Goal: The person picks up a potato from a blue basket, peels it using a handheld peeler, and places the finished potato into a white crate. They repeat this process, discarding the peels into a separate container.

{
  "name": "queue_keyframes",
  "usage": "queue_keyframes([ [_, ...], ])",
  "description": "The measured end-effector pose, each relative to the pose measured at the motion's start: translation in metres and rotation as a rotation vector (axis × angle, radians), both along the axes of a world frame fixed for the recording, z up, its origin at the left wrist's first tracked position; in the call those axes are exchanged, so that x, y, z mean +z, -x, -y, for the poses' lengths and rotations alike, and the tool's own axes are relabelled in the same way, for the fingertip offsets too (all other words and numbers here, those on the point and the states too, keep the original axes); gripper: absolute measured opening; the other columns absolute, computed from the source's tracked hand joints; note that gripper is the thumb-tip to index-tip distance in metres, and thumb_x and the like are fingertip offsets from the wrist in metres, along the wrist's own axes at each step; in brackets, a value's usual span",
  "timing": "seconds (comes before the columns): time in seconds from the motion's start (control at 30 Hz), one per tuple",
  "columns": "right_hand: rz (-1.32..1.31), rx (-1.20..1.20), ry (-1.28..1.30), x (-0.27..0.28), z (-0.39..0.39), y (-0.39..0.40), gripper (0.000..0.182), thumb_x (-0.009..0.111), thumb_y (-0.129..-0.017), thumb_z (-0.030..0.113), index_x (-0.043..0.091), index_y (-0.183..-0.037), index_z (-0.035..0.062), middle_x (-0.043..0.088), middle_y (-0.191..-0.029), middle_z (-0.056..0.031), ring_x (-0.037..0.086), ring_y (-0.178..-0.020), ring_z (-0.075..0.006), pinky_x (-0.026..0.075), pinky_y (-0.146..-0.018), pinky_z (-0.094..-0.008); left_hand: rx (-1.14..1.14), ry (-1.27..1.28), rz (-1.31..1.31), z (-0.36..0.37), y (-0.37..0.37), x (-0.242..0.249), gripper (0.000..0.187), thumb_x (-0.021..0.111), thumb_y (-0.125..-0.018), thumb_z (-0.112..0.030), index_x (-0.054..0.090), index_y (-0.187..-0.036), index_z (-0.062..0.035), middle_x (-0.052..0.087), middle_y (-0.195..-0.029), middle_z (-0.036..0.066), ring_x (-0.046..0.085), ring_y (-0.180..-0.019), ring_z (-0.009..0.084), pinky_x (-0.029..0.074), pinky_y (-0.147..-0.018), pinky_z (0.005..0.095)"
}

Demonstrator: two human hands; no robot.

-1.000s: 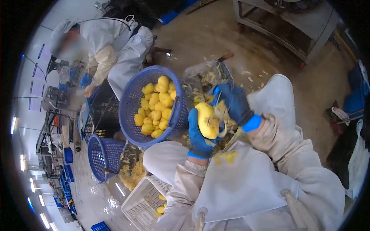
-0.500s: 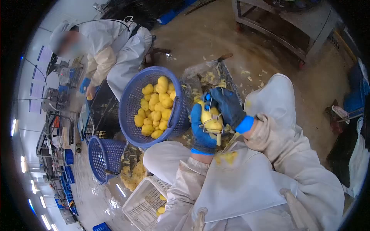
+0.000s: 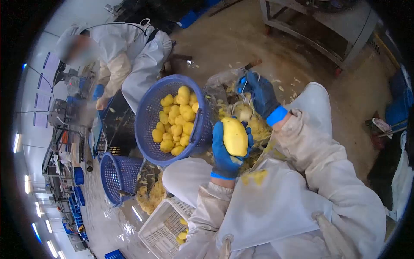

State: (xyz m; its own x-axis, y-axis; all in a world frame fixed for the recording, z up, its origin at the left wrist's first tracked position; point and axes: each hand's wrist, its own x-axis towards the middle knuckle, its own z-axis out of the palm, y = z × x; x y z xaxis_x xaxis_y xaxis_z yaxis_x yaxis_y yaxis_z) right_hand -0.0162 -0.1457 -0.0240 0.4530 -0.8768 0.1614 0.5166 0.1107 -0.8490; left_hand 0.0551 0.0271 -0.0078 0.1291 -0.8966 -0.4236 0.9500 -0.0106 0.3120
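A peeled yellow potato [image 3: 235, 137] lies in the grip of my left hand [image 3: 225, 152], its long side turned up. My right hand [image 3: 264, 96], gloved in blue like the left, is closed round a wire-framed peeler [image 3: 245, 88], up and to the right of the potato and apart from it. Part of the peeler is hidden by my fingers. Below both hands, yellow peelings [image 3: 260, 131] lie heaped between my knees. Just left of my hands stands a blue basket [image 3: 142, 125] with many peeled potatoes [image 3: 176, 118] in it.
A white crate [image 3: 156, 231] with several potatoes is beside my left leg, near a smaller blue basket [image 3: 113, 177]. Across from me a co-worker [image 3: 129, 56] sits bent forward. A metal cart [image 3: 310, 32] stands at the upper right on a wet floor.
My right hand has moved up and away with the peeler, off the potato. The left hand has turned, so the potato now faces up in the palm.
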Motion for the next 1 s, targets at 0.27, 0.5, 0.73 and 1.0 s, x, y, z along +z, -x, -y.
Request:
queue_keyframes([
  [0.27,-0.135,-0.148,-0.037,-0.008,0.02,0.013,0.026,0.047,-0.093,0.024,0.059,-0.087,0.0022,0.063,-0.076,-0.0059,0.06,-0.069,-0.0139,0.047,-0.066,-0.0283,-0.081,0.018,0.077,-0.004,0.0,0.0,0.055,0.048,-0.087,-0.048,0.046,-0.123,-0.0055,0.052,-0.116,0.019,0.055,-0.099,0.0338,0.05,-0.081,0.0435],
  [0.5,-0.148,0.082,-0.07,0.017,-0.022,-0.001,0.029,0.049,-0.092,0.026,0.059,-0.086,0.0006,0.06,-0.075,-0.0061,0.059,-0.07,-0.0156,0.047,-0.067,-0.0273,-0.218,0.116,0.115,-0.012,0.008,0.007,0.052,0.052,-0.088,-0.026,0.035,-0.131,-0.0035,0.048,-0.123,0.018,0.051,-0.111,0.0321,0.048,-0.089,0.0419],
  [0.73,-0.16,-0.07,-0.07,-0.004,0.014,0.004,0.03,0.048,-0.093,0.027,0.061,-0.083,0.0024,0.062,-0.074,-0.0057,0.059,-0.067,-0.0142,0.046,-0.065,-0.0273,-0.196,0.205,0.579,-0.019,0.0,0.01,0.067,0.061,-0.078,-0.008,0.027,-0.136,-0.0049,0.047,-0.121,0.015,0.051,-0.112,0.0304,0.049,-0.087,0.0441],
  [1.0,-0.168,-0.19,-0.022,-0.004,0.017,0.013,0.026,0.048,-0.092,0.024,0.062,-0.085,0.0028,0.063,-0.077,-0.0043,0.059,-0.079,-0.0141,0.045,-0.075,-0.0279,-0.145,0.221,1.02,-0.018,-0.002,0.012,0.072,0.064,-0.077,-0.015,0.025,-0.137,-0.0068,0.045,-0.125,0.017,0.053,-0.107,0.0302,0.048,-0.088,0.0406],
])
